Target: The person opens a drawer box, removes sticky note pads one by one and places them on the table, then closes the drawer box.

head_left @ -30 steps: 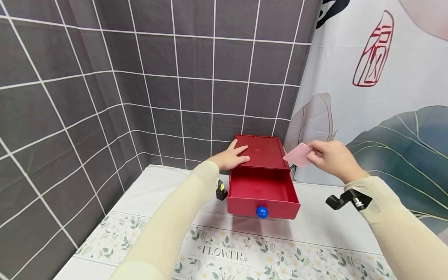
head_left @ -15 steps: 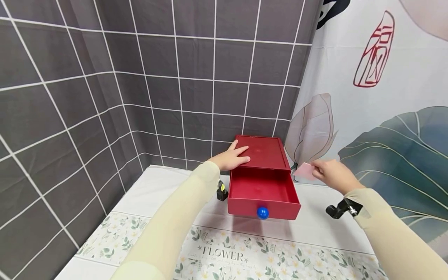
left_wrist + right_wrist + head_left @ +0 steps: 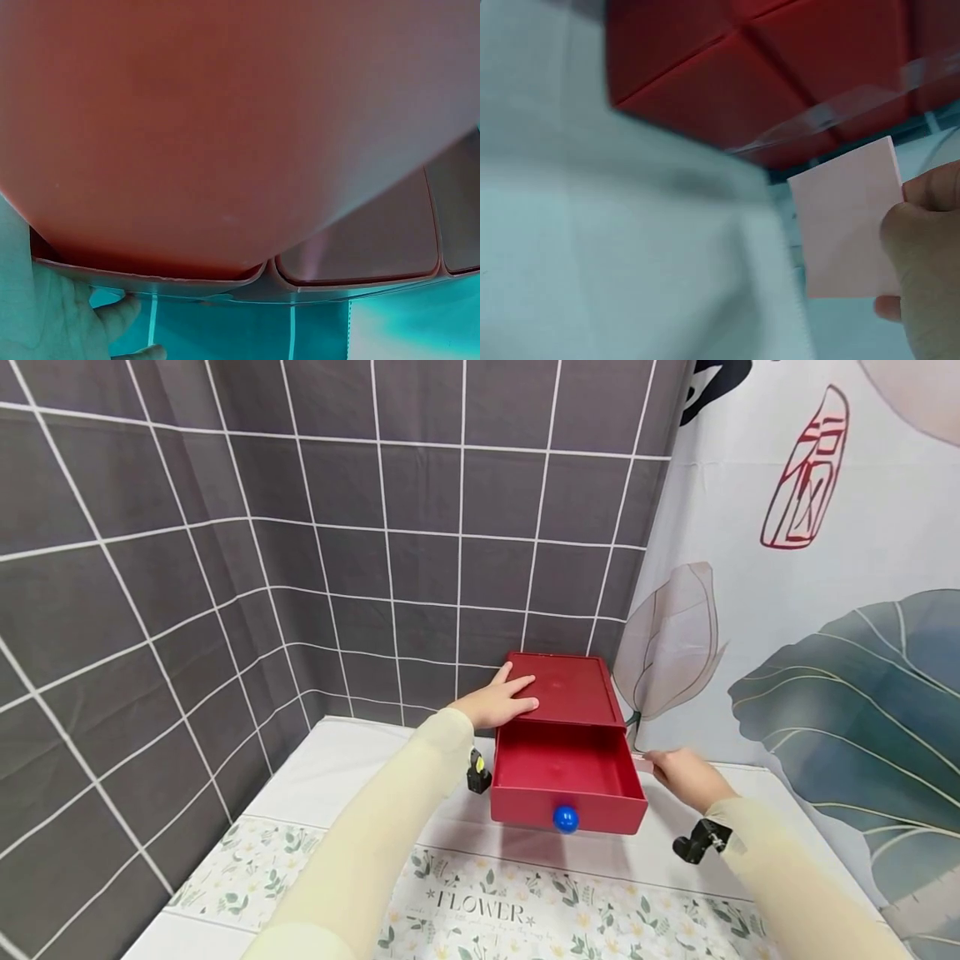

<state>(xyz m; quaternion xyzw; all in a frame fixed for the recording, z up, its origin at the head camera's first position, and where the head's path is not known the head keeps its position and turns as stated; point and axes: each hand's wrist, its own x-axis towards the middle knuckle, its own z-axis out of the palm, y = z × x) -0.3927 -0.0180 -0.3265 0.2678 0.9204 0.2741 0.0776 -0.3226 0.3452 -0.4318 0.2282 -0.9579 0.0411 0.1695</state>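
My left hand (image 3: pixel 495 700) rests with spread fingers on the left part of a red drawer box's top (image 3: pixel 566 689). The box's drawer (image 3: pixel 525 806) is pulled out toward me, and its bare floor shows. A round blue knob (image 3: pixel 566 819) sits on the drawer's front. Low beside the box's right side, my right hand (image 3: pixel 690 777) pinches a pink square sticky note pad (image 3: pixel 847 225) between thumb and fingers. In the right wrist view the pad hangs in front of the fingertips, near the red box's wall (image 3: pixel 712 90). The left wrist view is mostly filled by red plastic.
The box stands on a white table (image 3: pixel 367 752) with a flower-printed runner (image 3: pixel 480 906) along its front. A dark grid-patterned cloth (image 3: pixel 420 568) hangs behind and to the left. At the right hangs a white curtain (image 3: pixel 750 677) with leaf prints.
My right hand has moved down toward the table beside the box, carrying the pink sticky note pad, which now shows only partly in the head view. The left hand keeps its place.
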